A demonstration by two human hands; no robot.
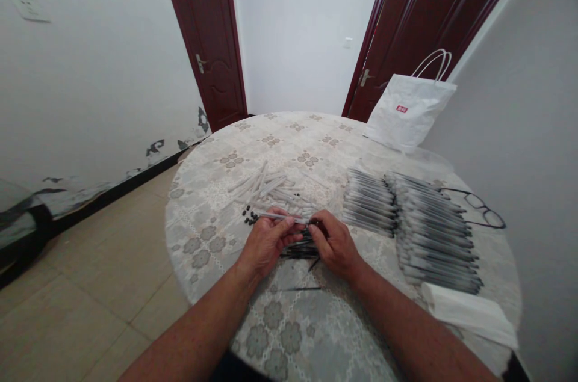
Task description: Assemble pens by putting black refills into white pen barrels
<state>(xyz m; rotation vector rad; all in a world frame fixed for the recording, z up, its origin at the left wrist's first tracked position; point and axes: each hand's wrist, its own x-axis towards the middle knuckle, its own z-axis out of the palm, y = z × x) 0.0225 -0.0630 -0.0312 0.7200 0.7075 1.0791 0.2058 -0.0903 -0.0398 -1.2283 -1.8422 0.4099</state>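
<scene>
My left hand (270,239) is closed around a whitish pen barrel (271,215), its dark-tipped end pointing left. At the barrel's other end, my right hand (333,243) pinches with thumb and forefinger; a small dark part shows there, too small to make out. Just beyond my hands lies a loose pile of white pen barrels (259,184). Small black plugs (248,219) are scattered left of my left hand. Beneath both hands, thin black sticks (298,252) lie in a heap, partly hidden, and one stick (302,289) lies apart, nearer me.
Right of my hands lie two stacks of pens, a smaller stack (368,201) and a larger stack (433,231). Eyeglasses (485,213) and a folded white sheet (469,313) are near the right edge of the round table (289,141). A white bag (409,111) stands at the back right.
</scene>
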